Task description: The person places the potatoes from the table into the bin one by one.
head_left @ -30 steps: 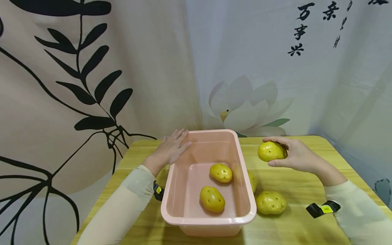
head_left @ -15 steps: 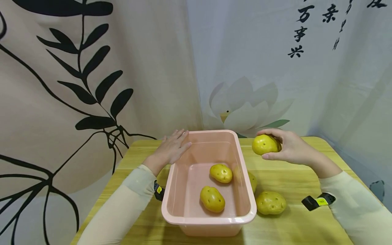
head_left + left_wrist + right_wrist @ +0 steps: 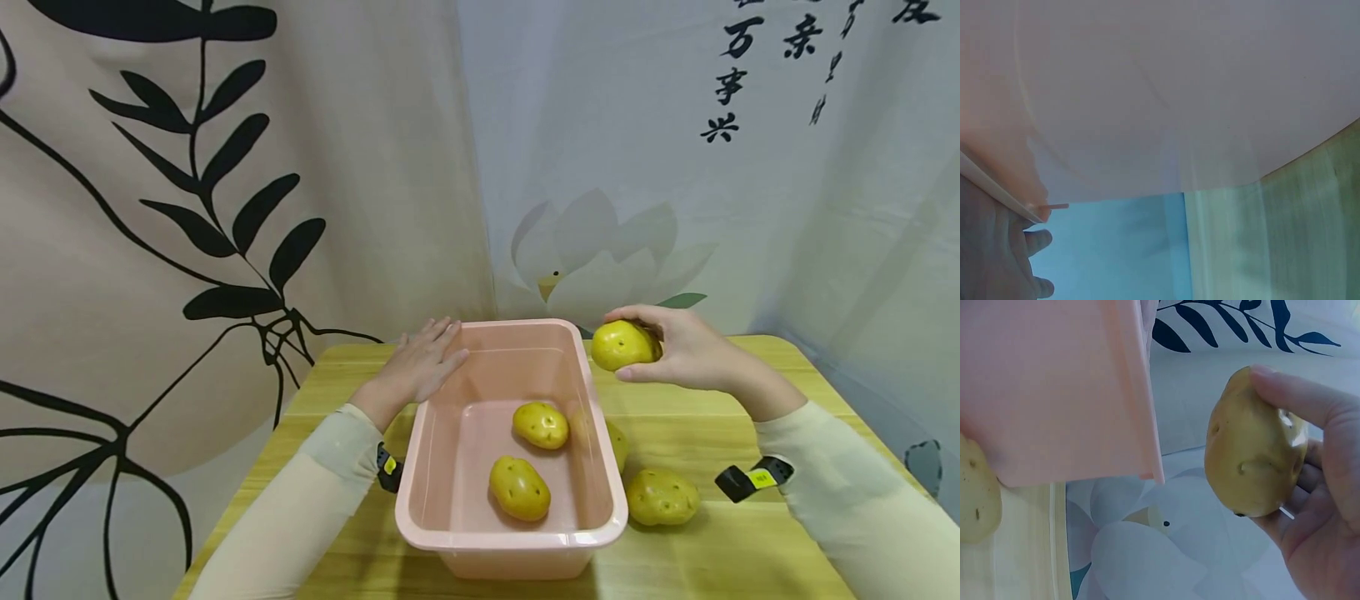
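I recorded the right hand (image 3: 690, 354) with its grip curved round a yellow potato (image 3: 622, 345), raised just beside the far right corner of the pink tub (image 3: 516, 542). The left hand (image 3: 420, 362), its grip spread with fingers extended, rested on the tub's left rim. Two potatoes (image 3: 520, 488) lay inside; two others (image 3: 663, 497) (one partly hidden) sat right of the tub on the wooden surface (image 3: 735, 550).

Behind the yellow, wood-grained worktop (image 3: 712, 571) a softly lit cloth backdrop (image 3: 390, 167) hangs in loose folds, cream with a black leafy print (image 3: 258, 208) beyond the worktop's left side, pale blue-grey beyond its right, where a white lotus (image 3: 600, 283) rises above the worktop's far edge beneath black Chinese characters (image 3: 740, 37).
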`<control>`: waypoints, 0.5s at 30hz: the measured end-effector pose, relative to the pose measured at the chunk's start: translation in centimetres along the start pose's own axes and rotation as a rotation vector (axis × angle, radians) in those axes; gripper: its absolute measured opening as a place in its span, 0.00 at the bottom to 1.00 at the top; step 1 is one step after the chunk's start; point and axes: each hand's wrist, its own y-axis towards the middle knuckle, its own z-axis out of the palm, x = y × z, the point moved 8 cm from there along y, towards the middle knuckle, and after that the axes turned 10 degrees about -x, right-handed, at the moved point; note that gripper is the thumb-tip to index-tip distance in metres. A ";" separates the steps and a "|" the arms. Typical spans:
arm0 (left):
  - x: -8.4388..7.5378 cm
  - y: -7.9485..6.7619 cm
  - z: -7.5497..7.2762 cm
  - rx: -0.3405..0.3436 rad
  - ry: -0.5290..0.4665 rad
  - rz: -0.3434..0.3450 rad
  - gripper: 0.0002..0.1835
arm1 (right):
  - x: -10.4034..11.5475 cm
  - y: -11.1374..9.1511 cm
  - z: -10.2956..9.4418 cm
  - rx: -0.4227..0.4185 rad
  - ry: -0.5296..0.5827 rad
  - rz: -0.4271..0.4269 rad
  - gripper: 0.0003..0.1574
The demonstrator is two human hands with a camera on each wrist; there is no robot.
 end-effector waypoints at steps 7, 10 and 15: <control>-0.1 0.0 -0.1 -0.003 0.002 0.007 0.39 | 1.4 1.6 0.9 0.029 -0.005 -0.033 0.40; -0.1 0.1 -0.1 0.002 0.014 0.004 0.38 | 2.1 2.4 1.2 0.046 -0.006 -0.059 0.41; 0.0 0.1 0.1 0.004 0.010 -0.006 0.38 | 3.1 3.7 2.0 0.080 -0.018 -0.085 0.41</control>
